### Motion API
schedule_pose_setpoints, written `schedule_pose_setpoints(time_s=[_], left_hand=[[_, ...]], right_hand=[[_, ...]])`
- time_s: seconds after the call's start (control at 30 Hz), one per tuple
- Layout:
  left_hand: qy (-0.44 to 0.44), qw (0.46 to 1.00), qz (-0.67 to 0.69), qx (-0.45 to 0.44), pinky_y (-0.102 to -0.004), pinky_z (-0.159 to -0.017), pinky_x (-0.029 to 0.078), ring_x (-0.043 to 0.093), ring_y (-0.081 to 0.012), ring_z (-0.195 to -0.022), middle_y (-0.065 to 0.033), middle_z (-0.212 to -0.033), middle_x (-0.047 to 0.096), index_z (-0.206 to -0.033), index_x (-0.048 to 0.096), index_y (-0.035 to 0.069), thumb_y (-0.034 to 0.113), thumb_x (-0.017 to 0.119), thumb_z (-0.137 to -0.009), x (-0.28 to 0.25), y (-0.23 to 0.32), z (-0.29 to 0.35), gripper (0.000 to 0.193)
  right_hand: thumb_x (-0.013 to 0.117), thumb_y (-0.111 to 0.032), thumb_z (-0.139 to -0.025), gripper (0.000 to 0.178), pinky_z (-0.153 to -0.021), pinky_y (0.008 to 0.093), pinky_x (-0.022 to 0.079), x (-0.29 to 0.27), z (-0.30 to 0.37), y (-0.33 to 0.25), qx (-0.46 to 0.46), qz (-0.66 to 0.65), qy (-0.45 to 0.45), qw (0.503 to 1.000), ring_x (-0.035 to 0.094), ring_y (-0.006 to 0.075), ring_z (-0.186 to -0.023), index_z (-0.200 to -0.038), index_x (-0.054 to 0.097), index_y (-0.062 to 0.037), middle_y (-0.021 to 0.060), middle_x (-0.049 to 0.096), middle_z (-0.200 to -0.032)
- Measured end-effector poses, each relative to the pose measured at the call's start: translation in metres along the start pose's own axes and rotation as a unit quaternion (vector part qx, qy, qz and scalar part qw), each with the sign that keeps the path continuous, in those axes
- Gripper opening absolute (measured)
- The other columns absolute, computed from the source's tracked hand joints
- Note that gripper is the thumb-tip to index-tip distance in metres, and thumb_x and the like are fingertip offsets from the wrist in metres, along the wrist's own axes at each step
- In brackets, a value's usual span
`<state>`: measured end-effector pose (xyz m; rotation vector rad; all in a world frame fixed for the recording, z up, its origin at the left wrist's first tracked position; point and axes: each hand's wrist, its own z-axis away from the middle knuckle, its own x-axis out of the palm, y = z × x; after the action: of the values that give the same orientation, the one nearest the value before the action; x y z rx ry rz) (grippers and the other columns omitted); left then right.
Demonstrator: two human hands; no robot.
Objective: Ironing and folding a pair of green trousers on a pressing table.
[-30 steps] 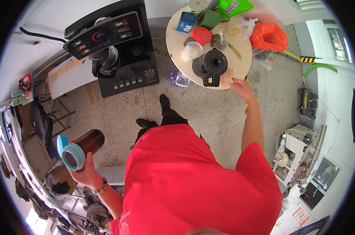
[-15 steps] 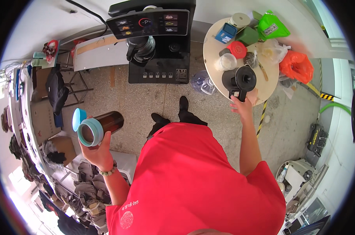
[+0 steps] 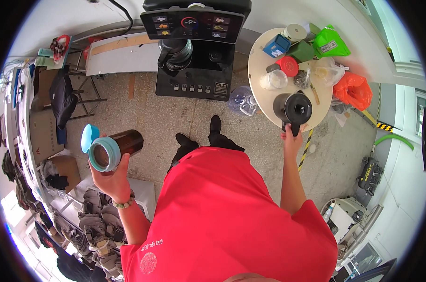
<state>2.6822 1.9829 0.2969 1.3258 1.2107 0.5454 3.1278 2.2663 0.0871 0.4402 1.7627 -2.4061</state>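
Note:
My left hand [image 3: 110, 181] is wrapped round a drinking bottle [image 3: 131, 142] with a turquoise collar and a flipped-up turquoise lid [image 3: 89, 137]. Dark brown liquid shows through its clear body, and the bottle lies tilted. On the right, my right hand [image 3: 292, 136] grips the handle of a black pitcher [image 3: 294, 109] with a black lid. The pitcher is over the near edge of the round table [image 3: 264, 101]; whether it rests on the top I cannot tell.
A black tea machine [image 3: 194, 84] with a screen and a glass kettle [image 3: 175, 54] stands ahead. Canisters, a red-lidded jar [image 3: 287, 66], a clear cup [image 3: 274, 80] and bags crowd the table. A large water bottle [image 3: 242, 100] stands on the floor beside it. Folded clothes [image 3: 100, 221] lie at lower left.
The view has shifted slightly. My right hand has moved a little down the pitcher's handle, and the pitcher has turned slightly. The left hand still holds the bottle.

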Motion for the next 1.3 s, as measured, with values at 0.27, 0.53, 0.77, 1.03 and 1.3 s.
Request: schedule_pose_setpoints(time_s=[0.27,0.53,0.77,1.03,1.3], left_hand=[[0.017,1.0,-0.007,-0.023,-0.0403,-0.108,0.052,0.062,-0.0269,-0.128,-0.0199,-0.141,0.063,-0.138,0.055,-0.004,-0.014,0.085,-0.067,0.0,-0.004,-0.008,0.077],[0.046,0.998,-0.001,-0.03,-0.041,-0.109,0.051,0.06,-0.0271,-0.129,-0.0204,-0.141,0.062,-0.138,0.055,-0.003,-0.013,0.085,-0.067,-0.014,0.007,0.011,0.077],[0.107,0.993,-0.038,-0.038,-0.0428,-0.111,0.049,0.06,-0.0276,-0.129,-0.0205,-0.141,0.062,-0.138,0.055,-0.003,-0.011,0.086,-0.067,-0.03,0.015,0.039,0.078],[0.167,0.984,-0.052,-0.042,-0.0433,-0.11,0.05,0.061,-0.0277,-0.128,-0.0204,-0.141,0.062,-0.137,0.056,-0.004,-0.01,0.087,-0.067,-0.041,0.013,0.061,0.077],[0.18,0.982,-0.047,-0.037,-0.0437,-0.109,0.051,0.061,-0.0281,-0.128,-0.0197,-0.14,0.063,-0.136,0.057,-0.004,-0.009,0.087,-0.067,-0.041,0.018,0.063,0.075]], right_hand=[[0.074,-0.018,-0.095,0.025,-0.06,0.027,0.057,0.008,0.047,-0.088,-0.066,0.151,-0.135,0.977,0.07,0.0139,-0.066,-0.109,0.07,0.0021,0.0059,0.071,-0.085],[0.075,-0.02,-0.095,0.027,-0.058,0.0269,0.056,0.139,0.002,-0.087,-0.039,0.059,-0.295,0.953,0.07,0.0137,-0.066,-0.109,0.07,0.0023,0.0067,0.072,-0.084],[0.076,-0.023,-0.095,0.028,-0.058,0.0255,0.055,0.217,-0.055,-0.093,-0.085,0.085,-0.328,0.937,0.069,0.012,-0.064,-0.106,0.069,0.0016,0.006,0.073,-0.087],[0.077,-0.028,-0.093,0.035,-0.057,0.027,0.057,0.263,-0.096,-0.11,-0.116,0.074,-0.385,0.913,0.069,0.0141,-0.063,-0.108,0.068,0.0016,0.0068,0.073,-0.088],[0.079,-0.029,-0.091,0.038,-0.056,0.0264,0.057,0.27,-0.152,-0.136,-0.063,0.203,-0.461,0.861,0.071,0.0171,-0.064,-0.111,0.066,0.0003,0.0078,0.072,-0.093]])
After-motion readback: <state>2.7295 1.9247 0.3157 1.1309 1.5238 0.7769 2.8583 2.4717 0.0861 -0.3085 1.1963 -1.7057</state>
